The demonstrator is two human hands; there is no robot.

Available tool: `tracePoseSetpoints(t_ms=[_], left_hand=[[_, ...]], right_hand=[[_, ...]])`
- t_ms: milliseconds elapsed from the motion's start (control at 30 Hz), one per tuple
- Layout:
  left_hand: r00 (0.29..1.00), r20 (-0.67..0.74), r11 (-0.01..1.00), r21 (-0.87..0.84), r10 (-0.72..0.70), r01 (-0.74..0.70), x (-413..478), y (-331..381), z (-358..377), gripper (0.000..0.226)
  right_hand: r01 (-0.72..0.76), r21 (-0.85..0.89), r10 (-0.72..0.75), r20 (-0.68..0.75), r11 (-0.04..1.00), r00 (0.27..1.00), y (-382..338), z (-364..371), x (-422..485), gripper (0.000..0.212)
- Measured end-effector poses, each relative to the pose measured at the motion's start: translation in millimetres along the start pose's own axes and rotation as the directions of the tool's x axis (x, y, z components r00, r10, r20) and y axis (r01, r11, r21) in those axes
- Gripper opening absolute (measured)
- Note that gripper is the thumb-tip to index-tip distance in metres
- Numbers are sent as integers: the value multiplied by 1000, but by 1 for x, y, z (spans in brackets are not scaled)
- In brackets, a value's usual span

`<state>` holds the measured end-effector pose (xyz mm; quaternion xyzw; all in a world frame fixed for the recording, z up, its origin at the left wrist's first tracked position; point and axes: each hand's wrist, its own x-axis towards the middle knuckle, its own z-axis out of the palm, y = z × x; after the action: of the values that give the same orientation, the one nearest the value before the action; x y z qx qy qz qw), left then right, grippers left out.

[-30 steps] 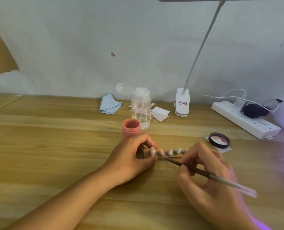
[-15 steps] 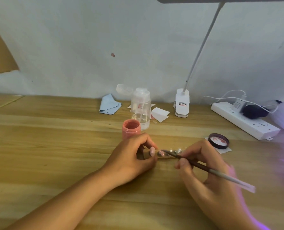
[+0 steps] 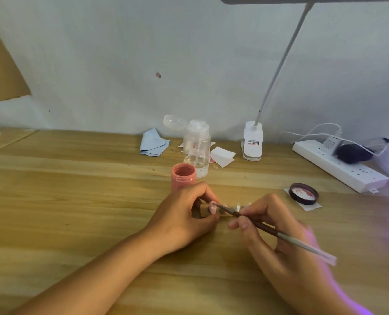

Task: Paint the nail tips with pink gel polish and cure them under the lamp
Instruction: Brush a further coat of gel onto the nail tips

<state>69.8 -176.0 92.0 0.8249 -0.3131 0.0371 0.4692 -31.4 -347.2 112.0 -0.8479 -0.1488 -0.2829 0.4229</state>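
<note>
left hand is curling round the near end of a little wooden stick, thumb and fingers clamping it down on the table. the nail tips are sitting in a row along that stick, running off toward 3 o'clock. the pink nail tip is sitting right by the left fingers. the clear tips next to it are looking unpainted, and the far ones are hiding behind the other hand.

right hand is pinching the brush like a pen, fingers closing tight on the dark part of the handle. the bristle end is touching the pink nail tip, and the pale end is sticking out toward 4 o'clock. that hand is looking a bit blurry.

the gel polish jar is standing open at 12 o'clock from the left hand, just beside the knuckles. can't tell if they're touching. its lid is lying upturned on a white paper square at 1 o'clock from the right hand.

a clear pump bottle is standing right behind the jar with its cap flipped open. a blue cloth is lying at 9 o'clock from the bottle, and a white lamp clip is sitting at 3 o'clock from it. a power strip is lying further out that way, and purple light is spilling in along the right edge.
</note>
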Motion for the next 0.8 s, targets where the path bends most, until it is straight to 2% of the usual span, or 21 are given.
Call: tracePoseSetpoints(t_ms=[433,533,600,800], left_hand=[[1000,-2,1000,1,7,-7,-1,2,0,14],[1000,-15,1000,11,6,-6,-1,1,0,13],[1000,-8,1000,10,7,-7,-1,1,0,13],[1000,9,1000,15,15,-15,0,0,0,15]], right_hand=[[-38,156,43,-27,987,999,2,0,1,13],[-51,154,56,-29,987,998,1,1,3,8],[-59,163,62,-16,985,998,1,-1,1,11],[-11,67,11,-1,998,1000,-1,0,1,7]])
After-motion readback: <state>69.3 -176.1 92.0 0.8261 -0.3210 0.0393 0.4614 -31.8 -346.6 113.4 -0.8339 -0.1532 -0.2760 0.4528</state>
